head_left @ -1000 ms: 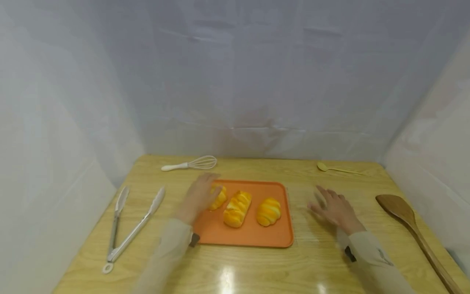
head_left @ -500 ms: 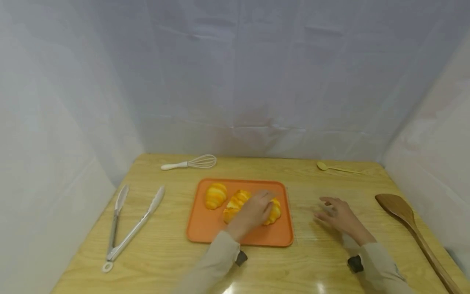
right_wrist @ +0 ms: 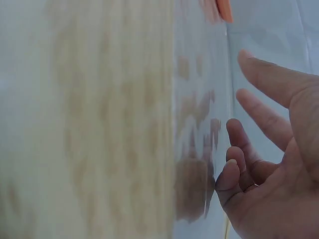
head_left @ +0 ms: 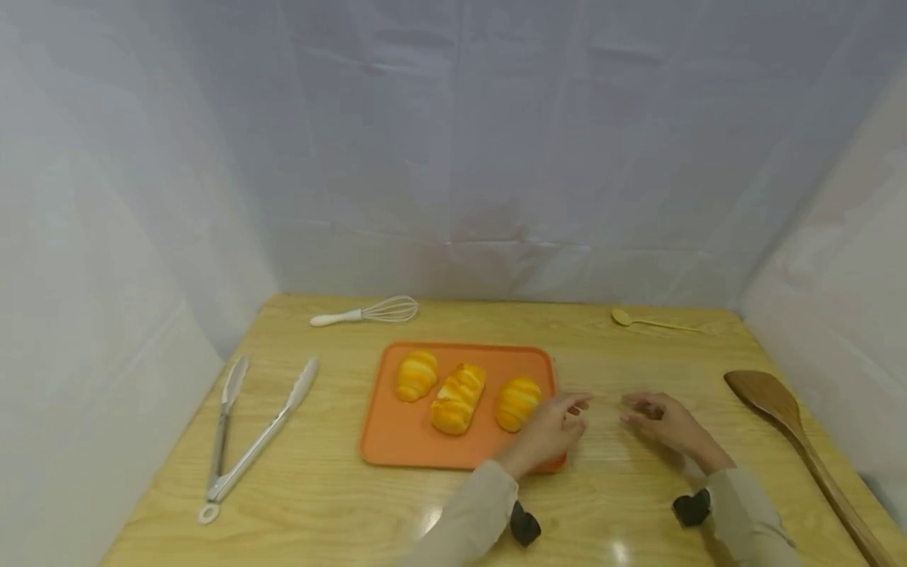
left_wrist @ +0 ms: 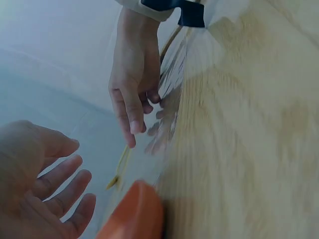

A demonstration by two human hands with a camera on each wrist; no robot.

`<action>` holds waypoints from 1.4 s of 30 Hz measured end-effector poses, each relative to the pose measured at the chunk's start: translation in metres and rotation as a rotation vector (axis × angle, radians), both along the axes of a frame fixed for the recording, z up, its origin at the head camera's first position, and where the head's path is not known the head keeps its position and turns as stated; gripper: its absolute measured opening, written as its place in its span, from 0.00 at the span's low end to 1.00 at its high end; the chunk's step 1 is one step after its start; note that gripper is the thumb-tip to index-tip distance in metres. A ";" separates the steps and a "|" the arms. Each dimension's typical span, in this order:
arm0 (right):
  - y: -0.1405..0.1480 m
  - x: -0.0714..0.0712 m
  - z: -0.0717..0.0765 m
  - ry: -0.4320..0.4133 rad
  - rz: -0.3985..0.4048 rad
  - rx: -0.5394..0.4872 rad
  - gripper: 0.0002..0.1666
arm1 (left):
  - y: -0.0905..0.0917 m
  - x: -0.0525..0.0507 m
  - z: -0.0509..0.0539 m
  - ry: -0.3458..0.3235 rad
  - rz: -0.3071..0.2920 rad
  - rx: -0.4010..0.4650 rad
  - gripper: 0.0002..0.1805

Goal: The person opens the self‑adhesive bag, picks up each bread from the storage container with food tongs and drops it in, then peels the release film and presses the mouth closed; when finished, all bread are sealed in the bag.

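My left hand (head_left: 549, 431) hovers over the right edge of the orange tray (head_left: 397, 445), its fingers loosely bent and holding nothing. The tray carries a striped bread roll (head_left: 416, 376), a braided loaf (head_left: 457, 400) and a second striped roll (head_left: 518, 400), which is close to the left hand. My right hand (head_left: 673, 429) is a short way to the right, fingers toward the left hand, with nothing in its grasp. Under and between the hands lies a clear, glossy flat sheet (right_wrist: 192, 149) that mirrors the fingers in the right wrist view. Its exact kind cannot be told.
Open metal tongs (head_left: 255, 449) lie at the left. A white whisk (head_left: 368, 313) and a small yellowish spoon (head_left: 638, 321) are along the back edge. At the right lies a long wooden spatula (head_left: 772, 402). Pale sheeting (head_left: 453, 157) surrounds the wooden table (head_left: 340, 496).
My left hand has swept from the tray's left side across the breads to its right edge. The right hand has shifted slightly, its fingers bending a little more. The breads stay in place.
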State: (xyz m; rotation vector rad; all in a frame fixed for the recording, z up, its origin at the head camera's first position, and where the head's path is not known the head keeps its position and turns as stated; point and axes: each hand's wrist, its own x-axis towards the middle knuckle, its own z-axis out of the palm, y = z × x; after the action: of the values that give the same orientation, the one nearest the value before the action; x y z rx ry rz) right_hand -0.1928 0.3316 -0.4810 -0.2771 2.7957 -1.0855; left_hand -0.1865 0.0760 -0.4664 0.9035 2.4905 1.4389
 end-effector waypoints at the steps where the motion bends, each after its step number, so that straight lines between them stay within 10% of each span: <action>1: 0.001 0.000 0.000 -0.006 0.005 0.002 0.28 | 0.002 0.001 -0.003 -0.024 0.008 0.017 0.23; 6: 0.010 -0.003 -0.004 0.036 0.071 0.033 0.26 | 0.014 0.004 -0.013 -0.102 0.057 0.123 0.23; 13: 0.022 -0.005 -0.005 0.081 0.124 0.056 0.24 | 0.025 0.003 -0.022 -0.044 0.113 0.109 0.22; 23: 0.021 0.002 -0.003 0.057 0.068 0.065 0.25 | 0.037 0.008 -0.025 0.128 0.185 -0.162 0.24; 42: 0.024 0.001 -0.001 -0.029 0.045 0.054 0.30 | 0.042 0.012 -0.031 0.124 0.241 -0.313 0.26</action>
State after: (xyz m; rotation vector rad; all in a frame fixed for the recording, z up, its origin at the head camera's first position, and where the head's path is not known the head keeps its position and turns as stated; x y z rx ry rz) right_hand -0.1914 0.3558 -0.4822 -0.3141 2.7747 -0.9944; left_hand -0.1746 0.1178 -0.4970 0.6710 2.8908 1.0266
